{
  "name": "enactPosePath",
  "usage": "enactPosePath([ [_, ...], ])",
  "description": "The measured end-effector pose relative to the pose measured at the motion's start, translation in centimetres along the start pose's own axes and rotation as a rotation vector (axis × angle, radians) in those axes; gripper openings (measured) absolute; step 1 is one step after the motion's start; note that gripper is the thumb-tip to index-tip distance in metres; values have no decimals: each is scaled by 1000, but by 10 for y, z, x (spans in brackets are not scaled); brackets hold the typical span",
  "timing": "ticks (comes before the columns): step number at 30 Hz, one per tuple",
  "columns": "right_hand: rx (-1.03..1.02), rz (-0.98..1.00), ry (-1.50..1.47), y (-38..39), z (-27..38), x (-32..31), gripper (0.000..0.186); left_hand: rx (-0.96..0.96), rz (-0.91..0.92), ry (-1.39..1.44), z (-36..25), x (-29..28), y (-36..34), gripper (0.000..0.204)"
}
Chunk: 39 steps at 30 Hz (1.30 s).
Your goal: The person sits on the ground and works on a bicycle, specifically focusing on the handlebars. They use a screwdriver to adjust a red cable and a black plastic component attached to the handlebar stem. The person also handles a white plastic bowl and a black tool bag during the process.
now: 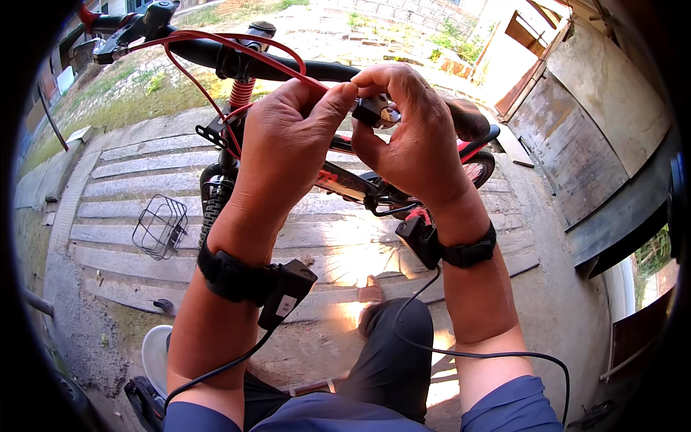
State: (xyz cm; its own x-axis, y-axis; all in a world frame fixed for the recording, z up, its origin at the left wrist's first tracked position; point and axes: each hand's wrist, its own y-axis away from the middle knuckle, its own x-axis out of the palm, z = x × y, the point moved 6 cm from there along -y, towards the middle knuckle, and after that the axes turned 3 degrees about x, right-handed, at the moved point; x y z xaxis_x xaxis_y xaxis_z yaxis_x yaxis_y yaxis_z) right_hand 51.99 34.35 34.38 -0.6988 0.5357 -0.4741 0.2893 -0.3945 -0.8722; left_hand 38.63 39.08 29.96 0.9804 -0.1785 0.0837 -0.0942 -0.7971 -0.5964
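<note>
A small black part (368,111) with a silvery end is held near the black handlebar (201,54), across which a red cable (309,78) curves.

Smooth handlebar (196,53), rough paving (129,234) (matt, stone-like).

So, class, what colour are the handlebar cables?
The handlebar cables are red, clearest in the head view.

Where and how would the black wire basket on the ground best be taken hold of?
Probably by the upper wires of the black wire basket, coming from above and the left. It is an open frame of thin bars, with gaps to hook into, lying low on the concrete strips, and the front wheel stands to its right.
</note>
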Motion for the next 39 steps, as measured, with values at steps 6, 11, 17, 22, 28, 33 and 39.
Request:
enactPosePath([
  [6, -23, -7, 4, -1, 1, -1, 40, 21, 10, 13, -1, 1, 0, 24],
  [11, -5, -1, -26, -1, 1, -1, 40, 33, 29, 89, -2, 3, 1, 19],
  [17, -6, -4, -19, 0, 1, -1, 41, 4, 95, 164, -3, 4, 3, 15],
  [22, -6, 3, -4, -1, -1, -1, 40, 57, 124, 269, -2, 7, 3, 17],
  [28, -7, -7, -4, 0, 1, -2, 39, -46, 106, -153, -2, -3, -1, 21],
  [33, -13, 0, -5, -1, 1, -2, 40, 47, 73, -14, -2, 1, -2, 23],
  [39, -11, -9, -4, 0, 2, -3, 40, 9, 93, 71, -5, 3, 1, 17],
])
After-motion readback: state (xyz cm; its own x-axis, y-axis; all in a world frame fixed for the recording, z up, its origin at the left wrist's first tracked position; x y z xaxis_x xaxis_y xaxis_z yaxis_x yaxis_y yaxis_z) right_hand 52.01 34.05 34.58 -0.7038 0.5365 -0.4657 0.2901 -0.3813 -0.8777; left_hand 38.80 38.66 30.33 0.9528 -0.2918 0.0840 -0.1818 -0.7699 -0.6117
